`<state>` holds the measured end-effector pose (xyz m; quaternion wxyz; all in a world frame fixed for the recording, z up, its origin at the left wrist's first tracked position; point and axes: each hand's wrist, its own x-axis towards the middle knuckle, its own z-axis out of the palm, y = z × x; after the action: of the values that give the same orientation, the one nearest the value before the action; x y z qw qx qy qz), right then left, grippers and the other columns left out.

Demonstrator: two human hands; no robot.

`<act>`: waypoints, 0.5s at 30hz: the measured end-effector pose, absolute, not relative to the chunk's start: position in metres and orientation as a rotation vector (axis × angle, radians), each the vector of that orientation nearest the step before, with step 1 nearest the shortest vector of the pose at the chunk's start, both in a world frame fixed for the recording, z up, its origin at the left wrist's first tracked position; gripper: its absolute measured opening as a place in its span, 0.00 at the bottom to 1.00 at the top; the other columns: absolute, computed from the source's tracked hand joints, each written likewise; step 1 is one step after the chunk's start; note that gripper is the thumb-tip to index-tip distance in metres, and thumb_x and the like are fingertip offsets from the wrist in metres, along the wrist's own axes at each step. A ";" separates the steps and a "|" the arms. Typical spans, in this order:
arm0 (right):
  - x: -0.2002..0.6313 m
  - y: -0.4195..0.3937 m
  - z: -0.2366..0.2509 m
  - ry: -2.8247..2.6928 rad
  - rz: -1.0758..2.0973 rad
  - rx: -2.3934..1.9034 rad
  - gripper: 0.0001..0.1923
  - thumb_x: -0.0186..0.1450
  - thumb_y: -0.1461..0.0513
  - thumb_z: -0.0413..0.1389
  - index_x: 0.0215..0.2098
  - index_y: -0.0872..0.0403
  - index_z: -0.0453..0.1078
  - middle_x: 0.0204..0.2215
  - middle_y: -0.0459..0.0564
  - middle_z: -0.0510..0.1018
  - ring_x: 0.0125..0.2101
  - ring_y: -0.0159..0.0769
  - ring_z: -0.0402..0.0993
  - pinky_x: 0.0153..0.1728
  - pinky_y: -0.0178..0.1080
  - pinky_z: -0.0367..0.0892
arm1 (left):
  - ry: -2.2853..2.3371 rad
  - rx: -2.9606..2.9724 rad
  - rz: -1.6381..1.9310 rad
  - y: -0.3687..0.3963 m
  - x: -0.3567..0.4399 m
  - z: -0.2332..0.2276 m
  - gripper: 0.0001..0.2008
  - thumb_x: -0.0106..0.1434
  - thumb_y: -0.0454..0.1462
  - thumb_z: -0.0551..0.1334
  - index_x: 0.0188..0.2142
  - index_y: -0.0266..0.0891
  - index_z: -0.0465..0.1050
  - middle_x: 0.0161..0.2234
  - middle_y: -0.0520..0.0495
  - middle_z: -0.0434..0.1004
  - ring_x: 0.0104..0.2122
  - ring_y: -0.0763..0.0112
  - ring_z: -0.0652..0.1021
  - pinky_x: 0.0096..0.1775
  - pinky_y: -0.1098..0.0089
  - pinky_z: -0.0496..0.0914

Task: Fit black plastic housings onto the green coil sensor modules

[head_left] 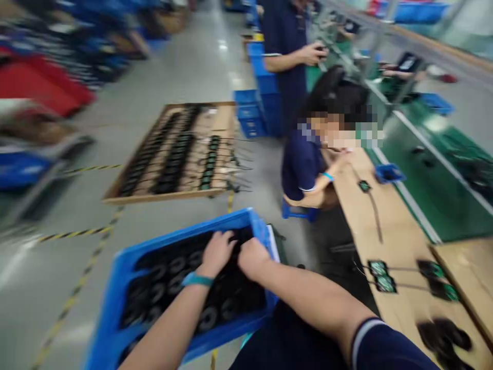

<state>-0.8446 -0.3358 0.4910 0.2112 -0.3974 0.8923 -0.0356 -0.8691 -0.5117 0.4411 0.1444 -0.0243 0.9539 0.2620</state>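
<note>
Both my hands reach down into a blue plastic crate [127, 267] at my left, which is full of black ring-shaped parts [173, 288]. My left hand [217, 253], with a teal band on its wrist, lies fingers-down on the parts near the crate's far side. My right hand [252, 257] sits right beside it, fingers curled into the same heap. The picture is blurred, so I cannot tell whether either hand grips a part.
A brown workbench [385, 226] at my right carries several small black-and-green wired parts [381, 275] and a small blue bin [389, 173]. A seated person [308, 164] leans on it; another person [287, 56] stands beyond. A wooden tray of black parts [175, 154] lies on the floor.
</note>
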 end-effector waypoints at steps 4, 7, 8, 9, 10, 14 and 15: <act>-0.848 -0.377 0.482 2.504 -0.041 -1.162 0.09 0.68 0.66 0.56 0.39 0.64 0.77 0.37 0.63 0.80 0.45 0.48 0.75 0.50 0.51 0.64 | 2.867 -0.117 0.743 -0.540 -0.864 0.433 0.05 0.64 0.34 0.64 0.41 0.40 0.73 0.43 0.43 0.68 0.44 0.60 0.73 0.49 0.63 0.67; -0.847 -0.371 0.482 2.541 -0.019 -1.127 0.13 0.69 0.61 0.57 0.39 0.64 0.78 0.36 0.65 0.80 0.42 0.47 0.75 0.50 0.49 0.61 | 2.890 -0.145 0.847 -0.532 -0.868 0.429 0.03 0.65 0.34 0.63 0.38 0.40 0.71 0.41 0.44 0.68 0.40 0.63 0.73 0.45 0.65 0.66; -0.848 -0.369 0.484 2.567 -0.016 -1.111 0.15 0.70 0.58 0.56 0.41 0.64 0.78 0.38 0.65 0.79 0.44 0.48 0.73 0.50 0.49 0.60 | 2.890 -0.155 0.898 -0.530 -0.868 0.429 0.03 0.64 0.34 0.64 0.37 0.40 0.71 0.40 0.45 0.68 0.39 0.63 0.73 0.45 0.65 0.66; -0.850 -0.368 0.486 2.598 -0.016 -1.097 0.18 0.71 0.56 0.55 0.44 0.65 0.77 0.41 0.66 0.79 0.46 0.49 0.72 0.51 0.49 0.59 | 2.887 -0.172 0.953 -0.530 -0.867 0.431 0.04 0.63 0.35 0.65 0.36 0.40 0.71 0.39 0.45 0.69 0.39 0.63 0.73 0.45 0.65 0.66; -0.853 -0.368 0.488 2.627 -0.018 -1.083 0.20 0.72 0.56 0.52 0.47 0.65 0.76 0.43 0.67 0.78 0.48 0.51 0.70 0.52 0.50 0.58 | 2.881 -0.198 1.012 -0.532 -0.865 0.433 0.07 0.62 0.37 0.67 0.35 0.40 0.70 0.39 0.45 0.69 0.39 0.63 0.73 0.45 0.65 0.66; -0.876 -0.378 0.485 2.649 -0.019 -1.070 0.16 0.71 0.66 0.48 0.48 0.66 0.74 0.44 0.69 0.76 0.49 0.54 0.66 0.50 0.52 0.58 | 2.810 -0.430 1.251 -0.553 -0.845 0.444 0.16 0.64 0.49 0.65 0.31 0.40 0.67 0.34 0.46 0.72 0.37 0.64 0.74 0.42 0.66 0.67; -0.882 -0.382 0.482 2.627 -0.019 -1.082 0.15 0.69 0.68 0.49 0.46 0.66 0.75 0.43 0.69 0.76 0.49 0.55 0.66 0.49 0.52 0.58 | 2.767 -0.509 1.309 -0.561 -0.837 0.448 0.18 0.66 0.51 0.61 0.31 0.40 0.66 0.33 0.46 0.74 0.35 0.65 0.74 0.40 0.67 0.68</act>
<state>-0.8819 -0.3820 0.4823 0.1497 -0.3766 0.9142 -0.0065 -0.8367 -0.5606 0.4479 0.0193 -0.1641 0.8916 0.4216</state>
